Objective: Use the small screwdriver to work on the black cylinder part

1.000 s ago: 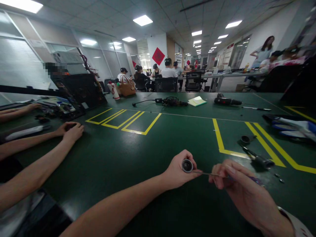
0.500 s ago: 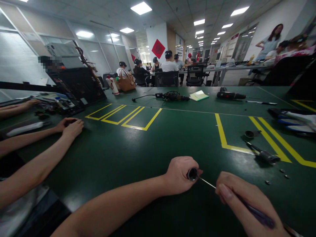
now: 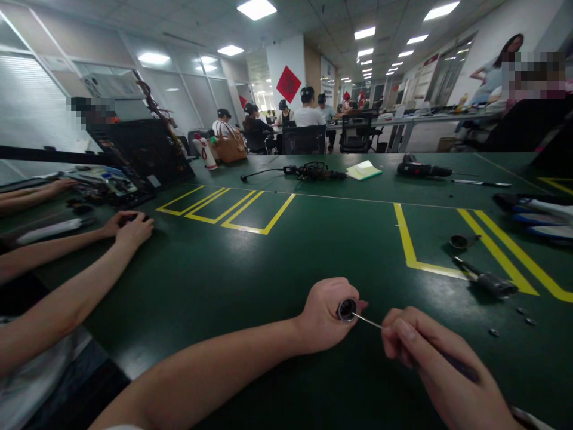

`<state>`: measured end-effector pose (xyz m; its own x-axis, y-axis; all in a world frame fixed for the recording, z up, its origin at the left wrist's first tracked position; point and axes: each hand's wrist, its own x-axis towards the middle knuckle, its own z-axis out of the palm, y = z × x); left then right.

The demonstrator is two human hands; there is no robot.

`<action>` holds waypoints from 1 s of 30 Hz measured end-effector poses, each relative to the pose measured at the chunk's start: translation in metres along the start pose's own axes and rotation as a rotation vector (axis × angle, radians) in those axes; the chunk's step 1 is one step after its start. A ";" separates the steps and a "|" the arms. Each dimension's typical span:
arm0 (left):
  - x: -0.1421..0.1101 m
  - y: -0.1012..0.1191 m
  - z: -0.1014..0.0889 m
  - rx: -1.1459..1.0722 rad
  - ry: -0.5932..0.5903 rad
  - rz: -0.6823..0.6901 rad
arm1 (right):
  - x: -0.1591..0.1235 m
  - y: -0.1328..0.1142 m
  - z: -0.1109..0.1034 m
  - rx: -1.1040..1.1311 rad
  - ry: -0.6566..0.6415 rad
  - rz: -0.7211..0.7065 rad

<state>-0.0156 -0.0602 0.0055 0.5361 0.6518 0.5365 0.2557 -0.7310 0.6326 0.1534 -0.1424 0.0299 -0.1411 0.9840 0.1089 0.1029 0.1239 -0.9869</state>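
My left hand (image 3: pixel 322 313) is closed around a dark cylindrical metal part (image 3: pixel 347 310), whose round hollow end faces me; the rest is hidden in the fist. My right hand (image 3: pixel 432 352) grips a thin screwdriver (image 3: pixel 367 321) with a dark purple handle. Its slim metal shaft points left, and the tip reaches the rim or inside of the opening; which one I cannot tell. To the right on the green table (image 3: pixel 268 275) lie a similar dark cylinder with a stem (image 3: pixel 496 283), a short dark cup-shaped piece (image 3: pixel 463 241) and several small metal pieces (image 3: pixel 493 332).
Yellow tape (image 3: pixel 409 239) marks the table. Farther back lie a black cabled tool (image 3: pixel 313 171), a notepad (image 3: pixel 364 171), a black power drill (image 3: pixel 423 168) and a pen (image 3: pixel 481 183). Blue-and-white items (image 3: pixel 546 221) sit far right. A co-worker's hands (image 3: pixel 132 229) are at left.
My right hand has moved slightly left and up, bringing the screwdriver tip from beside the cylinder to its opening. My left hand keeps its hold. The view has shifted slightly.
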 end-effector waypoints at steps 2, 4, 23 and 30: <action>0.000 0.000 0.001 -0.025 0.003 0.008 | 0.003 0.001 0.002 0.179 0.051 0.121; 0.001 0.000 0.002 -0.046 0.010 0.002 | 0.005 0.000 0.005 0.324 0.092 0.230; 0.002 -0.001 -0.003 0.071 -0.053 -0.048 | 0.003 -0.001 0.007 0.229 0.097 0.189; 0.004 -0.004 -0.001 -0.034 -0.040 -0.026 | 0.007 -0.008 0.009 0.343 0.136 0.279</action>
<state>-0.0154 -0.0541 0.0058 0.5611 0.6616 0.4974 0.2427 -0.7060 0.6653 0.1427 -0.1375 0.0377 -0.0212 0.9844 -0.1747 -0.2162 -0.1751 -0.9605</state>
